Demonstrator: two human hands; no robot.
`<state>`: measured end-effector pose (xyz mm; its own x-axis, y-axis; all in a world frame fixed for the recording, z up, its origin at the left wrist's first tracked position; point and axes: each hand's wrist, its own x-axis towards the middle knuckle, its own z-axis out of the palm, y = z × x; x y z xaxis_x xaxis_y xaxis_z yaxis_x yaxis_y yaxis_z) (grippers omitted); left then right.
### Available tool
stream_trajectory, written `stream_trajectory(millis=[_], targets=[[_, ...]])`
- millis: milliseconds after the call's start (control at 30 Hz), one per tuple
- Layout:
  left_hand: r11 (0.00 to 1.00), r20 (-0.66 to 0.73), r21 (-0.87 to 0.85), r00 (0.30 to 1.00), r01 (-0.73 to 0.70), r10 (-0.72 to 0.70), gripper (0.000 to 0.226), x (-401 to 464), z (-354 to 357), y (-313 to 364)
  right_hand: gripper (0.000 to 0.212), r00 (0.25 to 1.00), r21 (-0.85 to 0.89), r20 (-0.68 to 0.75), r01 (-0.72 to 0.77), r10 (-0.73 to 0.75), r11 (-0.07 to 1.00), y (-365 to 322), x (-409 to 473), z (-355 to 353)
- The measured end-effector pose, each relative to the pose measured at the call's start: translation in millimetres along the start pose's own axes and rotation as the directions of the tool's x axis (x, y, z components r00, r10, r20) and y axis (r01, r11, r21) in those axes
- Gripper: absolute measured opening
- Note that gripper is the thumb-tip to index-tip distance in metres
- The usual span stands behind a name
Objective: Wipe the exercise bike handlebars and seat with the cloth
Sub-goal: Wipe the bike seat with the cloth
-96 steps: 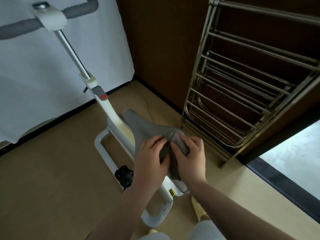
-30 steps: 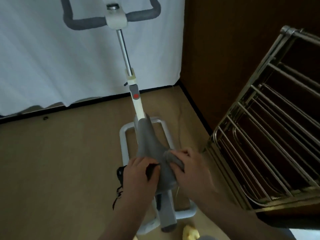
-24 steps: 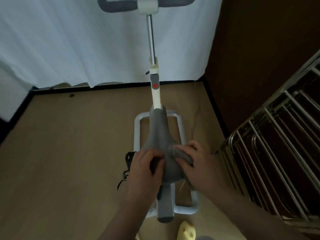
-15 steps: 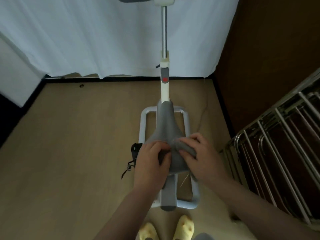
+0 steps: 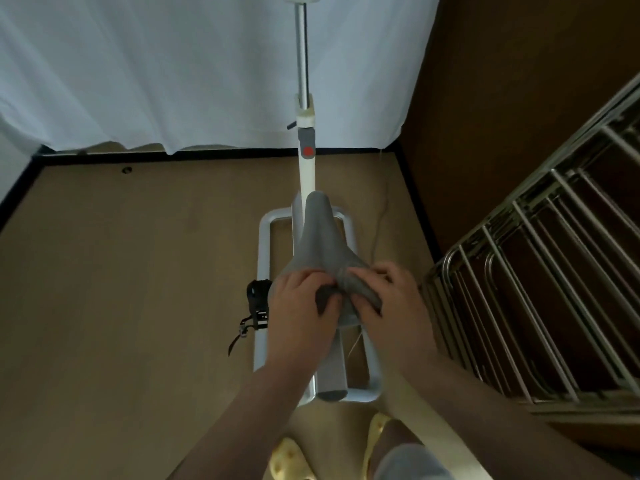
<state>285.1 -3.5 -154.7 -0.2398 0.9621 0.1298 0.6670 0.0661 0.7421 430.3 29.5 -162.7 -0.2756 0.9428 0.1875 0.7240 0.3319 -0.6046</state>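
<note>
**A:** where's the cloth sitting?

**B:** The cloth is bunching up on the wide rear of the seat. Left hand is curling its fingers on it from the seat's left side, right hand is pinching it from the seat's right.

**A:** and around the seat?

**B:** Post is rising just beyond the seat's nose, curtain hanging behind that. White base frame is lying under the seat, pedal poking out left of the seat, metal rack leaning off to the seat's right.
</note>
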Motion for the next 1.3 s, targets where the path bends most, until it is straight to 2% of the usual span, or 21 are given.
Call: stream_trajectory(millis=[33,67,167,200,267,300,333,433,467,533,600,700,733,767,833,900,1000,1067,1167,1200,1300], targets=[[1.000,0.011,0.013,1.000,0.007,-0.007,0.019,-1.9,-0.1,1.5,0.037,0.998,0.010,0.043,0.052,-0.052,0.999,1.3,1.9,-3.2],[1.000,0.016,0.020,1.000,0.017,-0.018,0.022,-2.9,0.4,2.4,0.037,0.997,0.035,0.078,0.026,-0.029,0.999,8.4,11.2,-6.2],[0.997,-0.012,0.060,0.999,0.046,-0.045,0.023,0.8,6.3,7.7,0.033,0.977,0.175,0.084,-0.206,0.194,0.963,14.2,33.2,-8.7],[0.995,-0.033,0.082,0.998,0.059,-0.057,0.022,3.7,9.9,10.3,0.033,0.981,0.144,0.067,-0.192,0.184,0.971,12.0,31.0,-6.5],[0.992,-0.090,0.079,0.992,0.101,-0.093,0.018,4.6,16.1,15.5,0.035,0.998,0.061,0.057,-0.017,0.013,0.998,7.2,15.2,-4.7],[0.990,-0.122,0.061,0.986,0.125,-0.117,0.015,4.6,18.1,18.0,0.036,0.994,0.081,0.084,0.060,-0.067,0.995,8.1,11.8,-7.2],[0.987,-0.142,0.062,0.981,0.145,-0.135,0.013,5.1,20.2,20.9,0.036,0.988,0.105,0.125,0.076,-0.089,0.992,15.2,18.2,-10.0],[0.971,-0.170,0.145,0.971,0.192,-0.167,0.017,8.4,29.5,28.1,0.031,0.971,0.171,0.208,-0.153,0.117,0.973,36.6,47.1,-12.9],[0.965,-0.178,0.168,0.969,0.201,-0.171,0.017,8.8,31.7,30.3,0.031,0.972,0.166,0.191,-0.167,0.134,0.972,36.2,43.5,-12.3],[0.966,-0.204,0.162,0.965,0.202,-0.168,0.016,9.2,35.1,32.0,0.033,0.994,0.195,0.109,-0.015,-0.006,0.981,29.0,21.2,-10.4],[0.973,-0.255,0.128,0.954,0.192,-0.155,0.017,8.3,38.5,31.0,0.033,0.990,0.306,0.126,0.025,-0.067,0.952,28.7,15.7,-12.0],[0.972,-0.330,0.111,0.930,0.207,-0.161,0.017,7.7,47.3,33.0,0.025,0.953,0.340,0.281,-0.207,0.112,0.917,40.3,58.3,-9.4],[0.970,-0.347,0.109,0.923,0.218,-0.168,0.017,7.2,49.2,34.8,0.024,0.948,0.338,0.292,-0.228,0.128,0.913,40.9,61.7,-8.1],[0.968,-0.356,0.106,0.918,0.227,-0.176,0.017,6.5,50.9,36.3,0.025,0.955,0.353,0.274,-0.208,0.111,0.912,40.2,56.7,-8.9],[0.967,-0.359,0.102,0.916,0.232,-0.181,0.018,5.7,53.0,36.7,0.030,0.975,0.403,0.220,-0.076,-0.016,0.912,37.5,32.6,-14.9],[0.966,-0.374,0.104,0.909,0.237,-0.183,0.019,5.6,55.3,35.9,0.032,0.966,0.427,0.237,-0.005,-0.107,0.904,42.9,30.4,-19.4],[0.958,-0.412,0.085,0.885,0.274,-0.217,0.020,5.5,58.3,40.5,0.031,0.940,0.388,0.342,-0.126,-0.015,0.913,49.6,66.4,-14.7],[0.954,-0.408,0.093,0.885,0.286,-0.226,0.021,4.3,59.1,41.9,0.033,0.953,0.371,0.302,-0.121,0.004,0.921,48.4,56.8,-13.5],[0.957,-0.379,0.107,0.901,0.269,-0.211,0.020,1.0,55.1,40.9,0.034,0.960,0.415,0.209,0.084,-0.185,0.906,46.2,23.3,-21.2],[0.959,-0.369,0.114,0.907,0.260,-0.203,0.018,1.1,53.0,39.7,0.033,0.957,0.418,0.219,0.085,-0.191,0.904,47.6,30.2,-20.1],[0.959,-0.357,0.116,0.912,0.260,-0.204,0.015,1.3,50.3,38.0,0.032,0.946,0.362,0.325,-0.116,-0.008,0.925,47.7,65.5,-11.9]])
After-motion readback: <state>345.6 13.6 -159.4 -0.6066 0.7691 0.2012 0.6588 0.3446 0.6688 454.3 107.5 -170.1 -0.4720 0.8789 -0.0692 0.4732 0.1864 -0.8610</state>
